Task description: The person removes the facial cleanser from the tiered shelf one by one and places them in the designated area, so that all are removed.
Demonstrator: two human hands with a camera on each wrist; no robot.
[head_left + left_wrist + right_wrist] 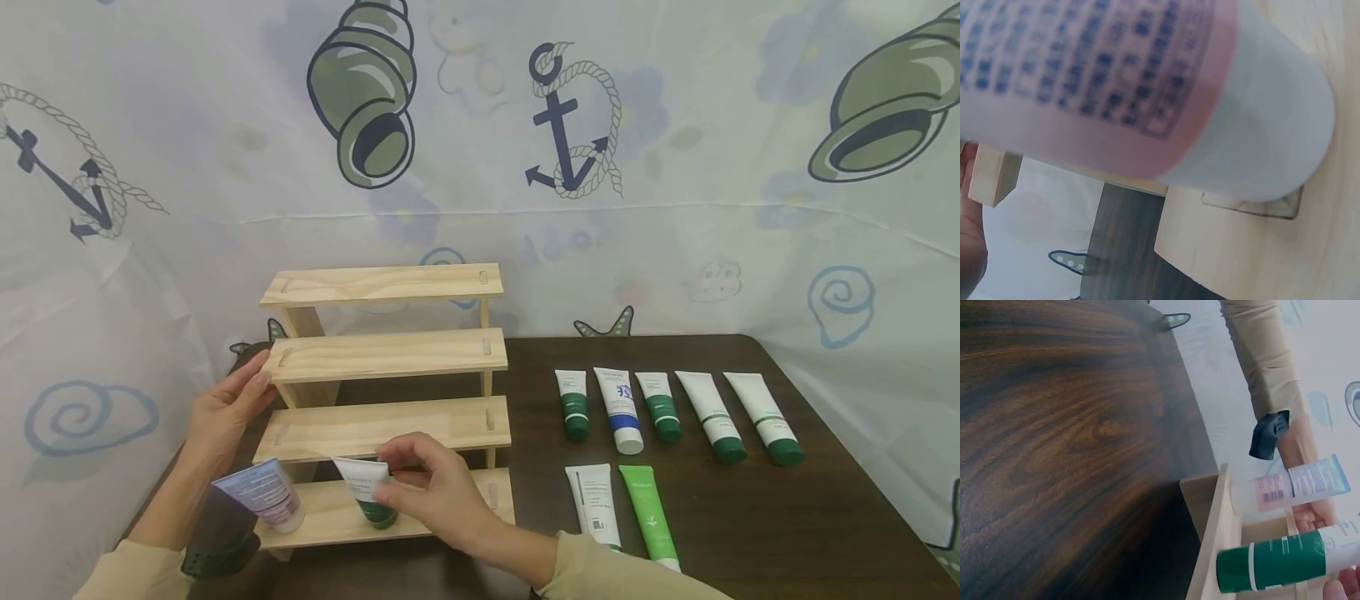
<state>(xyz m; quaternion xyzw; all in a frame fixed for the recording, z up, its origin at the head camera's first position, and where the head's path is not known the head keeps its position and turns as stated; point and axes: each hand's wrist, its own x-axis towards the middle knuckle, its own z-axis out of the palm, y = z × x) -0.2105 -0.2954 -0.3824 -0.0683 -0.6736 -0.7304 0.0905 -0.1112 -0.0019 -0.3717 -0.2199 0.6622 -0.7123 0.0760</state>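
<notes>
A stepped wooden display rack point(386, 354) stands on the table. My left hand point(232, 408) grips the left end of its second tier from the top, thumb and fingers at the board's edge. On the lowest tier, my right hand point(435, 492) pinches a white-and-green squeeze tube point(367, 487) near its upper end. Cap down, this tube meets the board point(1275, 565). To its left, a lilac-and-pink tube point(266, 496) stands on its white cap on the same tier, leaning left. That tube's printed label point(1116, 69) fills much of the left wrist view.
Right of the rack, several tubes lie in two rows on the dark wooden table point(750, 517). The back row includes a blue-banded tube point(618, 408); the front row has a white tube point(595, 504) and a bright green one point(651, 512). A patterned cloth point(675, 250) hangs behind.
</notes>
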